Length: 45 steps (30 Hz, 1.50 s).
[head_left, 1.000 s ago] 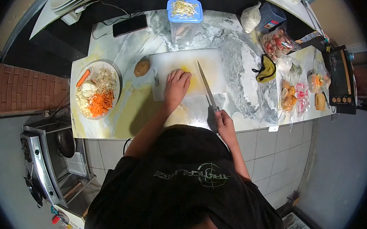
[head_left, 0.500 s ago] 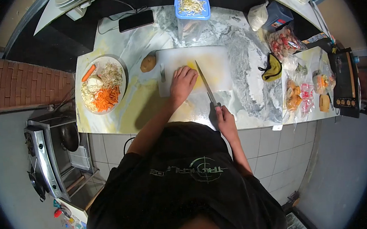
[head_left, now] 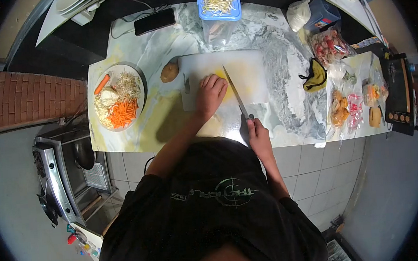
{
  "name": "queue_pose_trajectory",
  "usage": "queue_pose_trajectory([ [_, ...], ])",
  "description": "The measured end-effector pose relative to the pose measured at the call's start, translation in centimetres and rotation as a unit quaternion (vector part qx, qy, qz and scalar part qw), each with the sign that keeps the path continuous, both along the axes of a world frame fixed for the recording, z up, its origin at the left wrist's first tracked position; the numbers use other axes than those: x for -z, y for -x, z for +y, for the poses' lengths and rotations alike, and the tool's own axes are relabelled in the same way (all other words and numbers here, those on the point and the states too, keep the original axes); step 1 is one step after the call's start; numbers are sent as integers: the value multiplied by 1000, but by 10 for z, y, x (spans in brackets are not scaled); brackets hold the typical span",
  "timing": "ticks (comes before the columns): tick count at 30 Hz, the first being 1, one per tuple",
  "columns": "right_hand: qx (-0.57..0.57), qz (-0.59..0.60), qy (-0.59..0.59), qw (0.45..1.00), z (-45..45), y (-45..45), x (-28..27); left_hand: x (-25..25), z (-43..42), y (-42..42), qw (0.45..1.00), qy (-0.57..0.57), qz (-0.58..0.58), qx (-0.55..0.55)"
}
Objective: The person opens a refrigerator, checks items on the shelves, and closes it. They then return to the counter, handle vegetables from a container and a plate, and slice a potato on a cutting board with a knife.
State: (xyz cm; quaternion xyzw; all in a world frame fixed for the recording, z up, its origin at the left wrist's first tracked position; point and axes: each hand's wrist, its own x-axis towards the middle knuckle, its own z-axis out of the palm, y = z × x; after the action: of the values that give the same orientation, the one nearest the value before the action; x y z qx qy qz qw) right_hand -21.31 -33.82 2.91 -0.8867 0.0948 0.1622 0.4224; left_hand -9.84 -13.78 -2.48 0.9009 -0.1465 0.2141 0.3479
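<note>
My left hand [head_left: 211, 94] rests on the white cutting board [head_left: 251, 81], its fingers curled together over something mostly hidden, with a bit of yellow showing beside the fingertips. In my right hand [head_left: 260, 135] is the handle of a long kitchen knife [head_left: 234, 91]. The blade slants up and left across the board, its edge close to my left fingertips. Left of the board lies a whole brown potato [head_left: 169, 72]. Yellowish stains mark the board's surface.
At left, a plate [head_left: 117, 129] holds shredded carrot, bean sprouts, a carrot piece and pale shreds. Behind the board stands a blue-lidded container [head_left: 220, 17] topped with sprouts; a phone [head_left: 155, 22] lies back left. Bagged food [head_left: 355, 111] and a yellow-black cloth [head_left: 315, 75] are right.
The whole view has shifted slightly. Both hands keep nearly the same places, with the knife still beside the left fingertips.
</note>
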Motion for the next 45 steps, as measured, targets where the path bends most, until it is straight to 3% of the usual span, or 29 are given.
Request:
queue_pose_trajectory([
  [11, -38, 15, 17, 999, -4, -6, 2, -2, -1, 1, 1000, 13, 15, 6],
  [17, -86, 43, 100, 990, 0, -13, -8, 4, -1, 0, 1000, 14, 22, 12],
  [19, -98, 11, 195, 976, 0, -13, -2, 4, -1, 0, 1000, 14, 22, 9],
  [26, -82, -12, 226, 971, -12, -9, 7, 7, -2, 1, 999, 20, 41, -8],
  [31, -15, -61, 70, 996, -12, -6, 6, 8, -2, 2, 999, 29, 24, -27],
  [37, -33, -62, 32, 997, -8, -5, 9, 10, 2, 3, 993, 105, 54, -23],
  [39, -49, -66, 12, 997, -6, -7, 2, 7, 18, 6, 995, 84, -49, -22],
  [40, -49, -69, 0, 996, -5, -9, -1, -7, 32, 12, 996, 80, -20, -27],
  [43, -51, -73, 1, 996, -5, -12, -1, -30, 90, 27, 990, 1, -66, -124],
  [45, -56, -78, -10, 995, -5, -15, 3, -51, 136, 42, 980, 13, -57, -191],
])
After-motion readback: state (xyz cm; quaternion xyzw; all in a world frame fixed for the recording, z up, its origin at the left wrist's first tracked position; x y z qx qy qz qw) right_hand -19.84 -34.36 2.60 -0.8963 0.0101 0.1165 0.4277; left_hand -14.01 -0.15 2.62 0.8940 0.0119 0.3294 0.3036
